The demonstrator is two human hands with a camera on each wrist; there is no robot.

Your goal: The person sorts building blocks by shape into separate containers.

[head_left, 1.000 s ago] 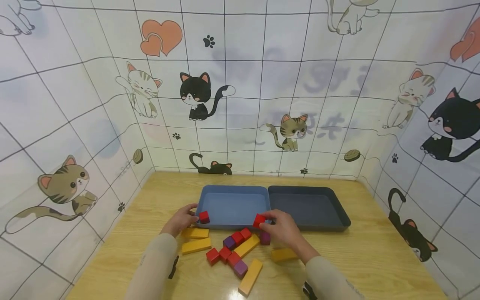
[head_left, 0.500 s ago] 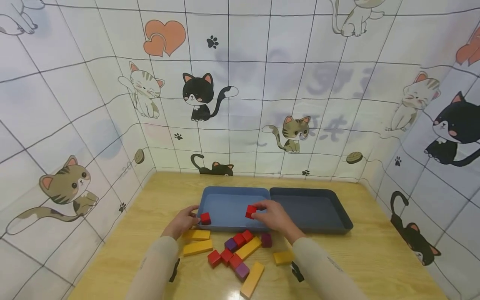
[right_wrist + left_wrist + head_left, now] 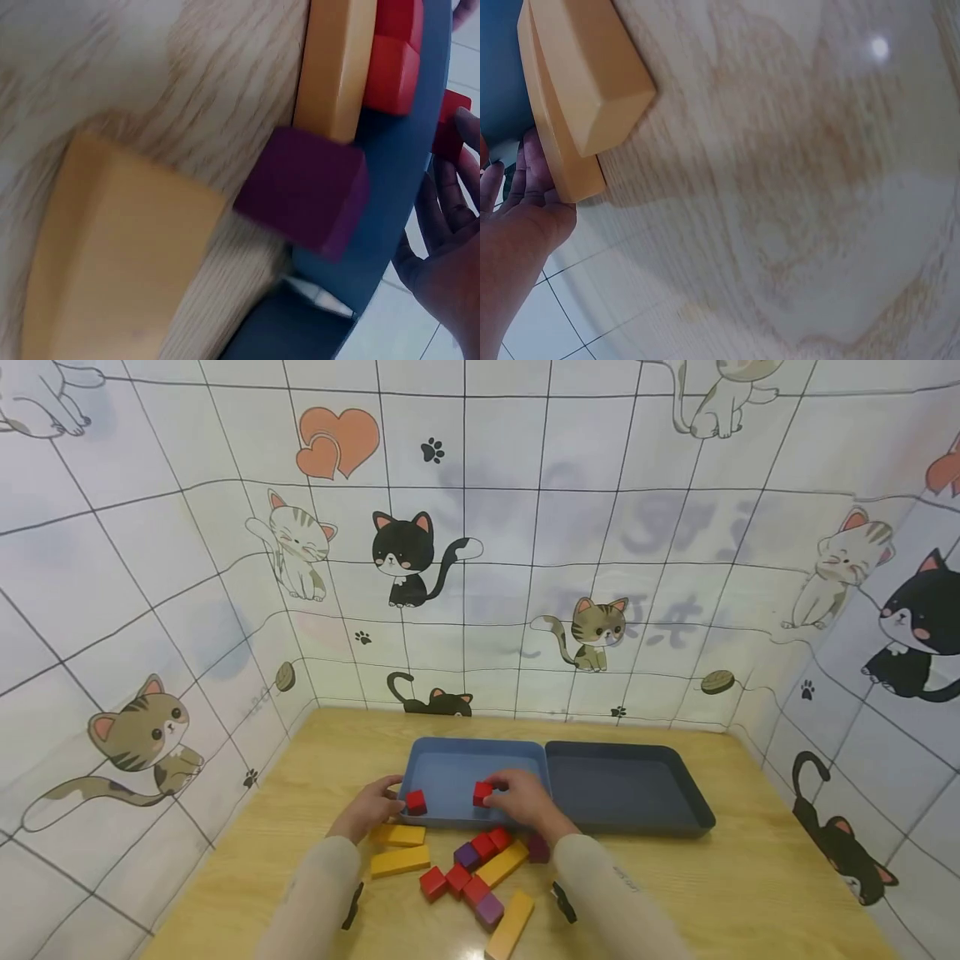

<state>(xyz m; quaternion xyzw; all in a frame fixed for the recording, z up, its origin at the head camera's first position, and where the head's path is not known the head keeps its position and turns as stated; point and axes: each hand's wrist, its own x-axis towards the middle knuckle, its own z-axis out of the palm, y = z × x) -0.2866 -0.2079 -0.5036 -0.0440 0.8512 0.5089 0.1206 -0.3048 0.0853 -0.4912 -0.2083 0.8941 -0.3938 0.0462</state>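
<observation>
In the head view, my right hand [image 3: 519,795] pinches a red cube [image 3: 482,793] between thumb and fingers, over the front part of the blue tray [image 3: 468,750]. The right wrist view shows the pinched red cube [image 3: 452,124] at its right edge. My left hand [image 3: 369,808] holds the blue tray's front left corner, its thumb close to a second red cube [image 3: 416,802] lying in that corner. In the left wrist view, the fingers of the left hand [image 3: 526,202] reach along the tray beside two yellow blocks [image 3: 592,75].
A dark grey tray [image 3: 630,749] adjoins the blue tray on the right. In front lie several red cubes [image 3: 433,884], purple cubes [image 3: 490,911] and yellow blocks [image 3: 510,927]. One dark purple cube [image 3: 300,191] sits by the tray's front wall. A cat-patterned wall covering [image 3: 502,677] stands behind.
My right hand has carried the red cube left, from the blue tray's front right corner to over its front middle. The left hand stays at the tray's corner. The head view has shifted slightly.
</observation>
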